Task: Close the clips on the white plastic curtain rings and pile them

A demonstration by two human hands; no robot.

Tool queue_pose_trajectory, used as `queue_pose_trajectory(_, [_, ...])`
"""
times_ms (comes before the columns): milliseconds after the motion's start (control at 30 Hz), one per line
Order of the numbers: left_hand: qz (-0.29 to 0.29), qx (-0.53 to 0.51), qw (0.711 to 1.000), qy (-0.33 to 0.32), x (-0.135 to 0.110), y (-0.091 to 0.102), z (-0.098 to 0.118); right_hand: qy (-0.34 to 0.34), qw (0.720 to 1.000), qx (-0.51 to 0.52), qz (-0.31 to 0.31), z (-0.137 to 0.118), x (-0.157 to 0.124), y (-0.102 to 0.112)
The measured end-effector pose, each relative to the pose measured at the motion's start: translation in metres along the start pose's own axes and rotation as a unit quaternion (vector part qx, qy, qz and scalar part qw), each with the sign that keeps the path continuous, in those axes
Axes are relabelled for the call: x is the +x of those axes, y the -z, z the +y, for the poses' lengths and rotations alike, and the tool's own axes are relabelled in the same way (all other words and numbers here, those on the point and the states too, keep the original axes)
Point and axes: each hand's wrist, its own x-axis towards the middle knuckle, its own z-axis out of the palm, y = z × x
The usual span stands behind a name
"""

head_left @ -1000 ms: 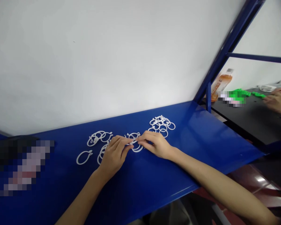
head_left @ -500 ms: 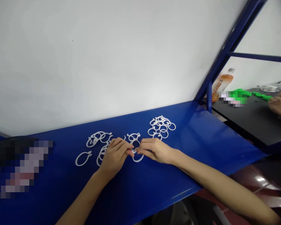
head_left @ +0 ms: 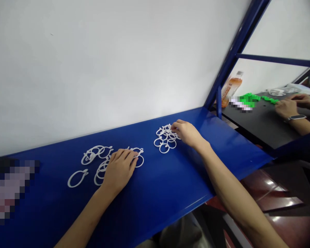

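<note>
My left hand (head_left: 120, 168) lies palm down over a group of white plastic rings (head_left: 143, 160), its fingers stretched out and covering part of them. More white rings (head_left: 98, 179) show at its left edge. A tangled heap of rings (head_left: 91, 155) lies further left, with a single ring (head_left: 72, 187) in front of it; each has a small closure tab. At the far right, my right hand (head_left: 186, 132) is over another pile of white rings (head_left: 167, 132). Its fingertips are pinched together on a white ring at the pile's edge, mostly hidden by the hand.
The blue tabletop (head_left: 160, 193) meets a white wall at the back and a blue metal post (head_left: 229, 58) at the right. Beyond it, a co-worker's hands (head_left: 286, 109) are over a black table (head_left: 253, 120) with green pieces (head_left: 248, 100) and an orange drink bottle (head_left: 231, 89).
My right hand has left my left hand and moved right to the far pile. The ring between both hands is gone from there. My left hand's fingers have straightened. The view has turned right.
</note>
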Motion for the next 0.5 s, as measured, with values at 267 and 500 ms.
queue_pose_trajectory(267, [0.057,0.015,0.998,-0.01,0.002,0.009,-0.005,0.012,0.997,0.046,-0.061,-0.004,0.001,-0.005])
queue_pose_trajectory(500, [0.137,-0.033,0.99,-0.012,0.005,0.024,-0.002,0.016,1.0,0.02,-0.014,-0.015,0.0,-0.003])
